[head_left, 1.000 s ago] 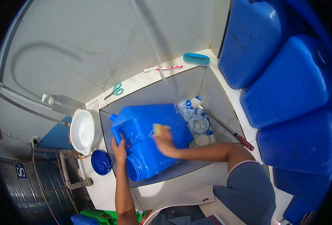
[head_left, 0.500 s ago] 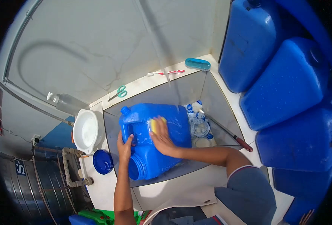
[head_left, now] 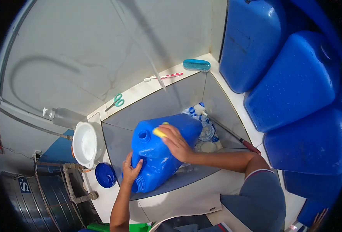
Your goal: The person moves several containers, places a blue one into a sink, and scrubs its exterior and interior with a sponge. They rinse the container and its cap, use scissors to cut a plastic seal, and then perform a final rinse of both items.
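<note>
Blue jug [head_left: 161, 168] in grey basin [head_left: 188, 89] below pale wall [head_left: 174, 31]

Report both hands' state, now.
Left hand: closed, gripping the blue jug.
Right hand: holding the yellow sponge.

Blue jug [head_left: 156, 154] tilted in basin [head_left: 116, 135] (uncapped), yellow sponge [head_left: 159, 132] at shoulder.

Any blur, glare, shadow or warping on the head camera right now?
Head view: wide-lens warping bows the sink, with dark corners; head view: soft curved shadow on the wall; head view: bright glare on the top-right jug; head view: sponge looks slightly blurred under the right hand.
</note>
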Available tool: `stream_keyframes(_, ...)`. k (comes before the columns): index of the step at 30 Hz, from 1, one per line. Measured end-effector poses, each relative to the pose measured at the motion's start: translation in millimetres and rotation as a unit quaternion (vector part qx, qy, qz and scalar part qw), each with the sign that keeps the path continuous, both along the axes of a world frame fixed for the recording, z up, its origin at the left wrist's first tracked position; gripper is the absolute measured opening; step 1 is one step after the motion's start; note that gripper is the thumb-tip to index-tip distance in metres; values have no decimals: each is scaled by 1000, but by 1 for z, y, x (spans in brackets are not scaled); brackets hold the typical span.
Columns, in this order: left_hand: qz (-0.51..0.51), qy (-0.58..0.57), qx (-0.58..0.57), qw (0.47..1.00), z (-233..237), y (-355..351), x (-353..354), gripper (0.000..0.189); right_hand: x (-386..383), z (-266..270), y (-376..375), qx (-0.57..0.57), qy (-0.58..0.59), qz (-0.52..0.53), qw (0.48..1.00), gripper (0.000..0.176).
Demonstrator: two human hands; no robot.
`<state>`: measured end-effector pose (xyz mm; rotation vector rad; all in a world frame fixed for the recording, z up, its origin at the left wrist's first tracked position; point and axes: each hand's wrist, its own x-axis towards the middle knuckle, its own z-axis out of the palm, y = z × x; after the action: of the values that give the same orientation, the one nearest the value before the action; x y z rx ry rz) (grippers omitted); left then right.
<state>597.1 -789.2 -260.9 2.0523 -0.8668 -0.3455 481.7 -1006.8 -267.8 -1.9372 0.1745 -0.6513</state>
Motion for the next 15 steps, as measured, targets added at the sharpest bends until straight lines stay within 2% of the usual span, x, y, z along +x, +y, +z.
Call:
stream_keyframes(1,4,-21,3,1000,-3,3,-2,41,14,-5,-14,2,-1,-4,1000,37)
stream_keyframes(3,10,-46,10,999,-9,11,-2,41,53,-45,-42,-27,49,78,995,35)
stream_keyframes(5,1,-13,17,1000,-14,16,1,43,72,-125,-92,105,139,115,978,34)
stream_keyframes(7,1,-25,28,999,-9,12,-1,44,64,-251,-135,61,250,54,965,34)
stream_keyframes(8,-9,-50,41,998,-10,12,1,46,51,-290,-140,-89,292,-26,952,35)
stream_keyframes(11,-20,-80,50,995,-19,19,7,49,30,-220,-112,-62,327,-61,941,34)
stream_keyframes(13,-29,-86,39,995,-16,15,7,52,34,-152,-86,82,291,31,953,34)
stream_keyframes(15,-74,-94,100,988,1,5,-4,54,34,-66,-46,3,39,9,999,35)
